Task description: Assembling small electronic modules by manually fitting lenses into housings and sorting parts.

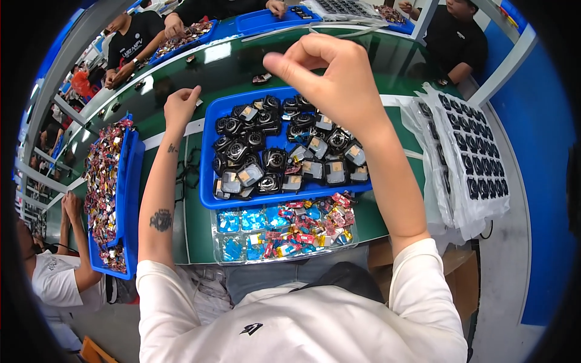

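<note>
My left hand (181, 109) is over the green belt, left of a blue tray, its fingers curled closed. A small pale piece shows beside its fingertips; I cannot make out whether it is gripped. My right hand (339, 75) is raised over the tray's far right part, thumb stretched left and apart from the bent fingers, with nothing visible between them. Black watch-like cases (275, 158), some with grey square faces, fill the blue tray (290, 201). In front of it, a clear compartment tray (219, 247) holds blue pieces and small red-and-yellow flex parts (302, 233).
A blue bin (130, 199) heaped with small flex parts stands at left. White trays of black round parts (478, 145) are stacked at right. A small part (261, 78) lies on the green belt (233, 69). Co-workers sit across and at left; metal posts (502, 69) rise nearby.
</note>
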The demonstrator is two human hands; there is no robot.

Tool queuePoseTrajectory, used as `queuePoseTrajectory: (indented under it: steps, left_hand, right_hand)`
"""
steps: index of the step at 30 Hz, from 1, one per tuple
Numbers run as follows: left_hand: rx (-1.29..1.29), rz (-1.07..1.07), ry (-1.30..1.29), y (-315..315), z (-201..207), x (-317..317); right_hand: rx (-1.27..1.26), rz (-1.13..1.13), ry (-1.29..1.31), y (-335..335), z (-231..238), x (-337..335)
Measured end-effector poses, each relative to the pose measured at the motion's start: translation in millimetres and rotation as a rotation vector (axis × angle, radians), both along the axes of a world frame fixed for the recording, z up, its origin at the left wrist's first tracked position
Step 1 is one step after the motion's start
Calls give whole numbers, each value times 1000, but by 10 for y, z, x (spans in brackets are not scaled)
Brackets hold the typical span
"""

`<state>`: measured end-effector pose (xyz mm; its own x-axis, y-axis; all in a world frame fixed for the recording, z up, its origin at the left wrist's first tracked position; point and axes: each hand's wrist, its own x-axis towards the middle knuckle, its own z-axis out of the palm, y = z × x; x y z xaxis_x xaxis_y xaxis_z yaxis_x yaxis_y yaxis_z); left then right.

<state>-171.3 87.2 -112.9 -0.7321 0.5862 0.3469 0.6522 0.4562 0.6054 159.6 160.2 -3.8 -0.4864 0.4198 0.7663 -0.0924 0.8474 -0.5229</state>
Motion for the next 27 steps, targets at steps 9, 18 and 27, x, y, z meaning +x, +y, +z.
queuePoseTrajectory:
  steps: [9,18,27]
  left_hand:
    - [-143,-353,74,674,111,462]
    - [-504,-286,91,1363,-89,306]
    - [-158,-567,151,1418,-22,968]
  right_hand:
    - [-41,9,23,-57,50,0]
    - [42,7,92,-43,227,242]
    - [77,-24,111,65,209,235]
